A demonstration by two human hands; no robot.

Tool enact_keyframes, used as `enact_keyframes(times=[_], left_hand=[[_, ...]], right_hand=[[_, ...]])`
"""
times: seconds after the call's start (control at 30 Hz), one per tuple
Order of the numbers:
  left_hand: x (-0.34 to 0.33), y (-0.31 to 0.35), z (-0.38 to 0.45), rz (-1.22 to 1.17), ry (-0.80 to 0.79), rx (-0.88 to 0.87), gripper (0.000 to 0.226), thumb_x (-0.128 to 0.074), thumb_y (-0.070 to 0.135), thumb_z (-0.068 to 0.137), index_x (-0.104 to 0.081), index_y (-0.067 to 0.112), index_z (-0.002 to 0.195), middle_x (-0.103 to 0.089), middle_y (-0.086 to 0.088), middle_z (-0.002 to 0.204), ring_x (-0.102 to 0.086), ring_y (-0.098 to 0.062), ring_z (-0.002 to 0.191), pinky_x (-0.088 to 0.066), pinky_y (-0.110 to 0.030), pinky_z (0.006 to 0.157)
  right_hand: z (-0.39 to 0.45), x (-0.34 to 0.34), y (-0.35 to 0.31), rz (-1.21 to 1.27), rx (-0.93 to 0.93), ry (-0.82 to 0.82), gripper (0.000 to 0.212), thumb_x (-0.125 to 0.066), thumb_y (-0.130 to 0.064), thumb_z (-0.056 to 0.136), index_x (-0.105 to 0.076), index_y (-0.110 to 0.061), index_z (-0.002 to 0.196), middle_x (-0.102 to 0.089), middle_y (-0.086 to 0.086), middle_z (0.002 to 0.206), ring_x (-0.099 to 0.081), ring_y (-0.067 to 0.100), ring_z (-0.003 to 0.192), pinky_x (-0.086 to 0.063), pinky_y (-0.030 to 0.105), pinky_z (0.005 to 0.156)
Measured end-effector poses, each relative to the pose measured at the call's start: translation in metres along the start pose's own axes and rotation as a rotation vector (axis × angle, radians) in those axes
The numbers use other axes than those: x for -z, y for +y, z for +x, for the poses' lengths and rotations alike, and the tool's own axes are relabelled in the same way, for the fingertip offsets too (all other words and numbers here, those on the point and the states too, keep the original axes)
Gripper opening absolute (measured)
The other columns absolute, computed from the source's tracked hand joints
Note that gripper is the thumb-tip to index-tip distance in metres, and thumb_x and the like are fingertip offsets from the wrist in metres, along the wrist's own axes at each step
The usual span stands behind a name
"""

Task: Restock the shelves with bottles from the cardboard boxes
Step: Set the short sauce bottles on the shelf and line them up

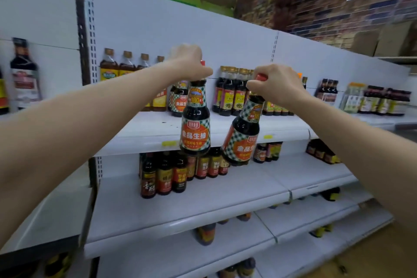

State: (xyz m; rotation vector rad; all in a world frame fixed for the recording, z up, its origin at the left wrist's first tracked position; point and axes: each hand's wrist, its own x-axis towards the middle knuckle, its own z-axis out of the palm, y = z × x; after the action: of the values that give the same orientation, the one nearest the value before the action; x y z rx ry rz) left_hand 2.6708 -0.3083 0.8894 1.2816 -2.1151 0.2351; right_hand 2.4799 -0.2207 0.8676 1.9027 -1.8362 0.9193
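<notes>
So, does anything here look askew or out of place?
Only the bottle in the right hand: it hangs tilted, base toward the left, while the left hand holds its bottle upright. Nothing spilled.

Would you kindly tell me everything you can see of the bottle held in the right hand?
The right-hand bottle is dark, apparently glass or plastic filled with dark sauce, with a red cap and a green-and-white checked label bearing an orange panel with Chinese characters. It hangs tilted, base swung toward the left, in front of the upper shelf, touching nothing else. The right hand grips it at the cap and neck, hiding most of the top.
</notes>
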Motion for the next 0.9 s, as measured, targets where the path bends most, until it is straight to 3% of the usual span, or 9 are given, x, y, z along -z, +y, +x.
enact_keyframes(times=[0.37,0.6,0.9], left_hand=[[-0.055,-0.006,0.111,0.016,0.056,0.022,0.035,-0.058,0.03,0.084,-0.038,0.013,0.06,-0.036,-0.001,0.06,-0.033,-0.017,0.058,-0.024,-0.028,0.052],[-0.101,-0.01,0.156,0.101,0.058,0.073,0.036,-0.058,0.031,0.084,-0.038,0.013,0.06,-0.038,-0.001,0.059,-0.035,-0.017,0.056,-0.025,-0.026,0.049],[-0.158,-0.015,0.202,0.172,0.003,0.188,0.038,-0.06,0.031,0.08,-0.034,0.015,0.059,-0.031,0.0,0.057,-0.03,-0.019,0.056,-0.021,-0.028,0.051]], right_hand=[[0.102,-0.033,0.053,-0.027,0.051,0.097,0.029,-0.058,-0.037,0.087,-0.064,-0.01,0.09,-0.057,0.006,0.081,-0.052,0.026,0.08,-0.04,0.032,0.067],[0.152,-0.082,0.088,0.021,0.079,0.065,0.03,-0.057,-0.038,0.088,-0.064,-0.009,0.09,-0.062,0.008,0.086,-0.054,0.026,0.08,-0.042,0.034,0.066],[0.215,-0.141,0.127,0.054,0.166,-0.075,0.025,-0.06,-0.039,0.085,-0.06,-0.014,0.084,-0.056,0.002,0.075,-0.053,0.024,0.076,-0.034,0.027,0.056]])
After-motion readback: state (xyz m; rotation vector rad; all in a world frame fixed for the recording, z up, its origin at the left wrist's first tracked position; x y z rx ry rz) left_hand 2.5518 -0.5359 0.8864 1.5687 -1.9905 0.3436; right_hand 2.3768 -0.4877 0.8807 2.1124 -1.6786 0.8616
